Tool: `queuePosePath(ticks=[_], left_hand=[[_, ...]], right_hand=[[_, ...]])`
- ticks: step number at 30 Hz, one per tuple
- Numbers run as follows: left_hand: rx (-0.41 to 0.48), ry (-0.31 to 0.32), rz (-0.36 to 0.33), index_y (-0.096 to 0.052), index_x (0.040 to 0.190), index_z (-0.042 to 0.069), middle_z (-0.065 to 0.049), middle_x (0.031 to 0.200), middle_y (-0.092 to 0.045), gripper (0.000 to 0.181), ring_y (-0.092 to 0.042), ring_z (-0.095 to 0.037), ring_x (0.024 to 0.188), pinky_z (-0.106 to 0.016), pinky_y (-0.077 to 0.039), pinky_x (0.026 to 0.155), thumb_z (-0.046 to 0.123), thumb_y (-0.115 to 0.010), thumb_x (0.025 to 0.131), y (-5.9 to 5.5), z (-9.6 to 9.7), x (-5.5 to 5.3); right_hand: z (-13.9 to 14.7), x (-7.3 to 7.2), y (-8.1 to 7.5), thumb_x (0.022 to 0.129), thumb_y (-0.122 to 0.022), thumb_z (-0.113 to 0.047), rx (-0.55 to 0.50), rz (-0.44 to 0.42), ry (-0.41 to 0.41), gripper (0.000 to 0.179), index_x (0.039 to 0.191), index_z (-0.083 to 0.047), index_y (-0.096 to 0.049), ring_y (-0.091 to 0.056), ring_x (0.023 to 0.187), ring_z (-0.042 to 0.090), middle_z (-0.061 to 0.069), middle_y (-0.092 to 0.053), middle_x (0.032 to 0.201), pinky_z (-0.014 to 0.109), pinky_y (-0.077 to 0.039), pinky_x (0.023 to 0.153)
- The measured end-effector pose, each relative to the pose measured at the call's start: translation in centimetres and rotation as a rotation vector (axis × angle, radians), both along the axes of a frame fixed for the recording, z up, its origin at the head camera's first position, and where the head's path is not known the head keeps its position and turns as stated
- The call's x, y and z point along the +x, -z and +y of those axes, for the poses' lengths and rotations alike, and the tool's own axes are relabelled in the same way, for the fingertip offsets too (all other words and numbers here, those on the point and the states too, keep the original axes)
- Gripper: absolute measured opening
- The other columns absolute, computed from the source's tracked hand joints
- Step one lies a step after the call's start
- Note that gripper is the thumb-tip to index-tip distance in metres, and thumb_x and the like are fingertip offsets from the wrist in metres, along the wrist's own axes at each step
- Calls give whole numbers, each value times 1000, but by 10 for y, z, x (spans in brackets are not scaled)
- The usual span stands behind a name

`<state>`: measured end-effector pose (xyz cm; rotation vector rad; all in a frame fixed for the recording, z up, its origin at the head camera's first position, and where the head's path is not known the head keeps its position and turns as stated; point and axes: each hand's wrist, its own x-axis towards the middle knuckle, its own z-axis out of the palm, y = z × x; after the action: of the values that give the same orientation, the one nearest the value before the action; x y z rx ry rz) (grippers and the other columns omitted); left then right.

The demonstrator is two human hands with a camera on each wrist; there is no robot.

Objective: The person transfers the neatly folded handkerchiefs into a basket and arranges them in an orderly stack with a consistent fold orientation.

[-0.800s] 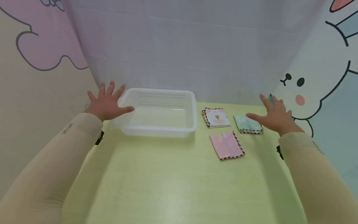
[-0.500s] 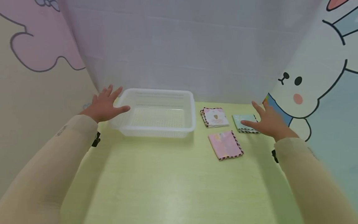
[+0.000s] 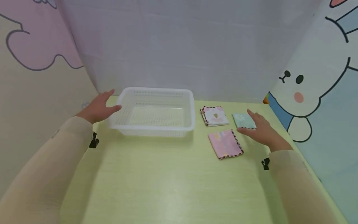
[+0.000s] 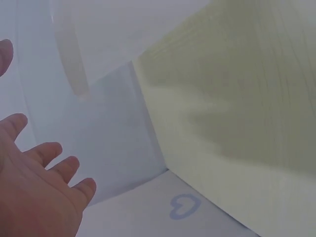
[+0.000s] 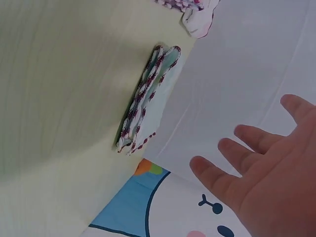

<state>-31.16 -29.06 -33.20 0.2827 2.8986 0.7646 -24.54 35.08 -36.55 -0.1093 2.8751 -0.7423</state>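
Note:
My left hand (image 3: 98,108) hovers beside the left end of a white perforated plastic basket (image 3: 152,128), thumb and fingers spread, holding nothing. In the left wrist view the fingers of that hand (image 4: 42,182) are extended below the basket's pale wall (image 4: 123,39). My right hand (image 3: 261,130) is over the right part of the table and overlaps a folded mint-green cloth (image 3: 242,119); its fingers are extended and hold nothing. The right wrist view shows this cloth (image 5: 148,106) with its checked edging, apart from the right hand (image 5: 266,173).
A folded white cloth (image 3: 216,116) with a printed face and a folded pink cloth (image 3: 225,144) lie between the basket and the right hand. The light-green table (image 3: 165,180) meets a pale back wall (image 3: 179,46). Side walls with cartoon prints (image 3: 310,90) stand at both sides.
Both hands have lowered, and their fingers now look less spread. The right hand has also moved left, toward the mint-green cloth. The basket and cloths stay in place.

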Motion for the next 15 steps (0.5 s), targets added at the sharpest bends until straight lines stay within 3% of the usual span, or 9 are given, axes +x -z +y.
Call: queuePosePath(ticks=[9, 15], left_hand=[[156, -33, -77, 4, 167, 21, -17, 171, 1, 98, -13, -49, 152, -71, -19, 114, 64, -52, 99, 7, 1, 0], [269, -72, -130, -1, 168, 22, -23, 169, -12, 96, -24, -48, 149, -70, -29, 111, 64, -54, 99, 13, 6, -2]], right_hand=[[-13, 8, 12, 94, -64, -64, -169, -89, -1, 107, 167, -25, 4, -20, 148, 52, 27, -9, 168, 76, -26, 107], [-21, 14, 23, 95, -64, -61, -186, -116, -7, 104, 168, -20, -3, -26, 146, 51, 29, -20, 164, 75, -30, 106]])
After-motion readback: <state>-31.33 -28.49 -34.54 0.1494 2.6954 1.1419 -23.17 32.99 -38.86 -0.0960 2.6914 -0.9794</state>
